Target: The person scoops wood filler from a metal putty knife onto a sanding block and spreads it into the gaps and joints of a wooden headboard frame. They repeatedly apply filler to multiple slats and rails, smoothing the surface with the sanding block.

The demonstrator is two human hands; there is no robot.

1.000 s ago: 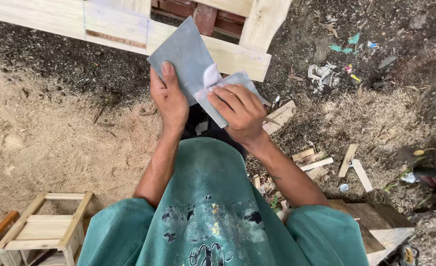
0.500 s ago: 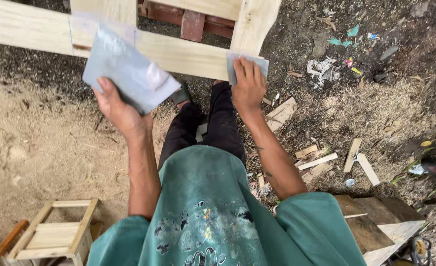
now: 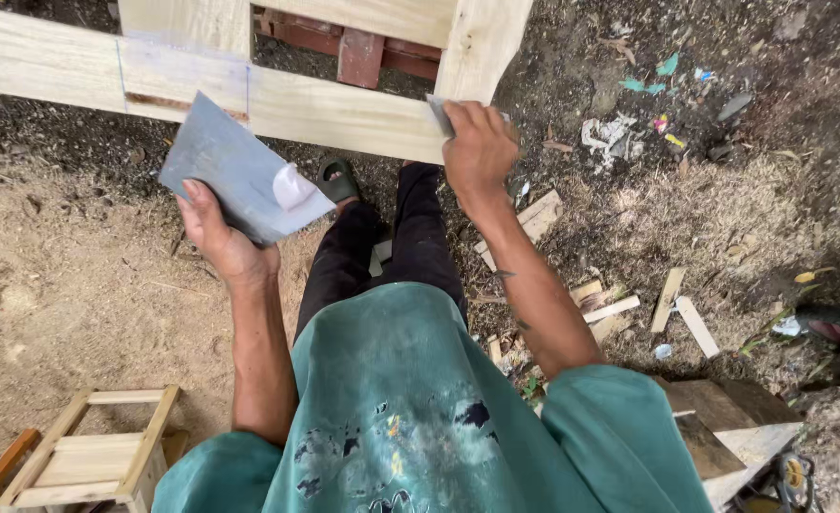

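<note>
My left hand holds a large grey sheet of sandpaper with a torn white spot, raised just below a pale wooden frame rail. My right hand presses a small torn piece of grey sandpaper against the rail where it meets an upright board. Most of the small piece is hidden under my fingers. My legs in dark trousers and a sandal show beneath the rail.
Sawdust-covered ground lies on the left. A small wooden stool frame stands at the lower left. Wood offcuts and scraps of litter lie on the right. Dark planks sit at the lower right.
My hands have moved apart: the right took the small torn piece to the rail's corner, and the left carried the big sheet left and then lower.
</note>
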